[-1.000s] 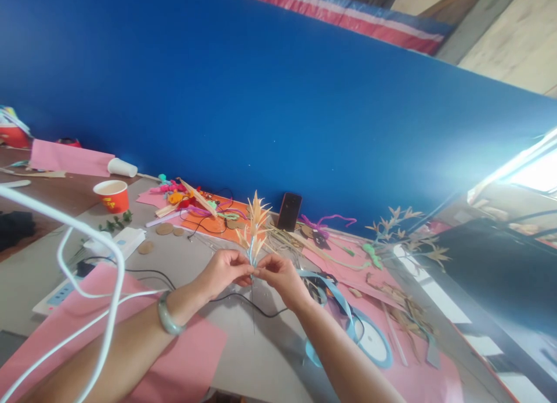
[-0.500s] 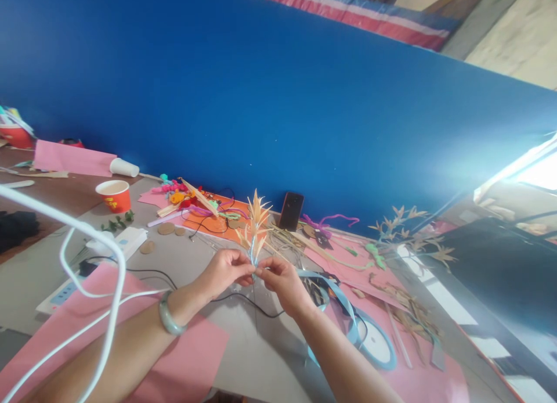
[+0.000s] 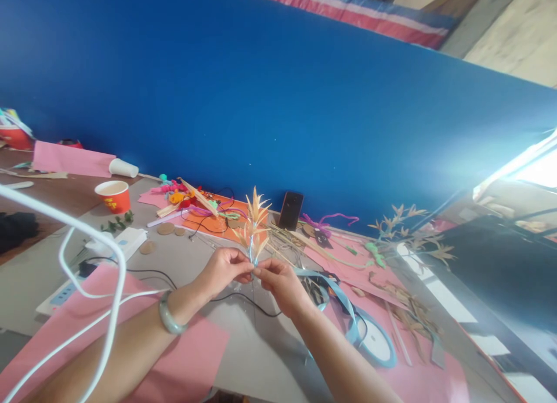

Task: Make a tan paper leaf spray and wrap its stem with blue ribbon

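Upright in front of me is a straw-coloured leaf sprig [image 3: 256,214] with pale blue wrapping on its stem. My left hand [image 3: 226,270], with a jade-like bangle on the wrist, pinches the stem's lower part between thumb and fingers. Pressed close beside it, my right hand [image 3: 278,280] pinches the same stem from the other side. A thin wire-like stalk hangs below the fingertips. Light blue ribbon [image 3: 337,292] runs from near my right hand toward a spool [image 3: 376,340] at the right.
A phone [image 3: 291,211] leans on the blue partition [image 3: 261,89]. A red paper cup [image 3: 114,197] stands at the left, near a power strip [image 3: 61,297]. White cable [image 3: 118,275] loops across the left foreground. Similar sprigs [image 3: 398,222] and dry scraps [image 3: 411,313] are at the right.
The sprig has turned slightly between my fingers, its leaves shifting a little left. Both hands keep their pinch in nearly the same place.
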### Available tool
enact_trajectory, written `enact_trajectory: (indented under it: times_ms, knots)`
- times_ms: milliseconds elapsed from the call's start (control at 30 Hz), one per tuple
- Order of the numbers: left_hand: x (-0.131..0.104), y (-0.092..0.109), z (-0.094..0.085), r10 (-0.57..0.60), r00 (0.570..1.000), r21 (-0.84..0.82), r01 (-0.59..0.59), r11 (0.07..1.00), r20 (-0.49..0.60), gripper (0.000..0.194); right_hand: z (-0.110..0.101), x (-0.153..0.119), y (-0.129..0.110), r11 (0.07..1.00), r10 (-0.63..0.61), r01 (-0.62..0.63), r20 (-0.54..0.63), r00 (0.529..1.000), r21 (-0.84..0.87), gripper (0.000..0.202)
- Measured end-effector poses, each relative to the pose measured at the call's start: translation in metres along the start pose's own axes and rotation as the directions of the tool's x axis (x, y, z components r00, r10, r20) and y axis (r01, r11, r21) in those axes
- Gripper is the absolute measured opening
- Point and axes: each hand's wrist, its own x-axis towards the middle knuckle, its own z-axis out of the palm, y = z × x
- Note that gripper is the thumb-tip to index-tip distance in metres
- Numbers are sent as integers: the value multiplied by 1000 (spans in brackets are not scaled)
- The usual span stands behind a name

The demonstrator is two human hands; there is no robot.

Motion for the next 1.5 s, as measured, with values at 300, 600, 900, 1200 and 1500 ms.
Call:
enact_trajectory:
  times_ms: [300, 600, 900, 1200, 1500]
  knots:
    - [0, -2, 1, -46, 999, 26, 46, 999, 0, 28, -4, 3, -3, 985, -101, 111, 77, 992, -132, 26]
    - [0, -2, 3, -73, 997, 87, 72, 994, 9, 26, -13, 12, 1, 959, -123, 145, 100, 987, -245, 34]
    - [-5, 3, 5, -74, 994, 57, 69, 996, 81, 24, -28, 14, -23, 778, -91, 347, 453, 887, -524, 27]
    - [-4, 9, 2, -69, 993, 58, 63, 996, 96, 30, -30, 15, -30, 906, 49, 168, 490, 870, -389, 25]
    - [-3, 5, 2, -30, 994, 58, 24, 998, 105, 35, -29, 10, -27, 779, -30, 274, 403, 915, -564, 11]
